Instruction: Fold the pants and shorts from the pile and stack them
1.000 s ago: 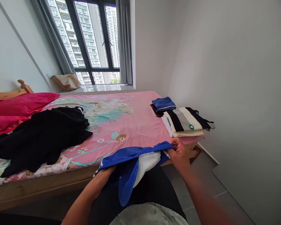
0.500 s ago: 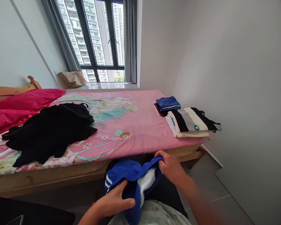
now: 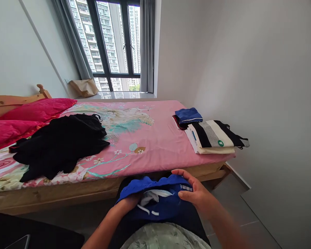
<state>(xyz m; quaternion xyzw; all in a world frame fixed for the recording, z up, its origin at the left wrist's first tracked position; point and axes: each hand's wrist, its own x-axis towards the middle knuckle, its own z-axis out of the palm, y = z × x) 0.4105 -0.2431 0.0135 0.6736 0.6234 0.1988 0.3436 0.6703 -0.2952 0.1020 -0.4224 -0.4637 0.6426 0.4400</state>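
A pair of blue shorts (image 3: 160, 204) with white lining and white drawstrings lies bunched on my lap, just in front of the bed's wooden side rail. My left hand (image 3: 128, 204) is pushed inside the shorts, so its fingers are hidden by the cloth. My right hand (image 3: 193, 192) rests on top of the shorts at their right end, fingers curled over the waistband beside a small striped tag.
The bed (image 3: 155, 145) has a pink flowered sheet. A heap of black clothes (image 3: 59, 145) lies on its left half, near red pillows (image 3: 28, 116). Folded clothes (image 3: 212, 136) are stacked at the bed's right corner, next to the wall. A window is behind.
The shorts came off the bed's edge and down onto my lap, bunched smaller. My left hand moved from on top of them to inside; my right hand shifted onto the waistband.
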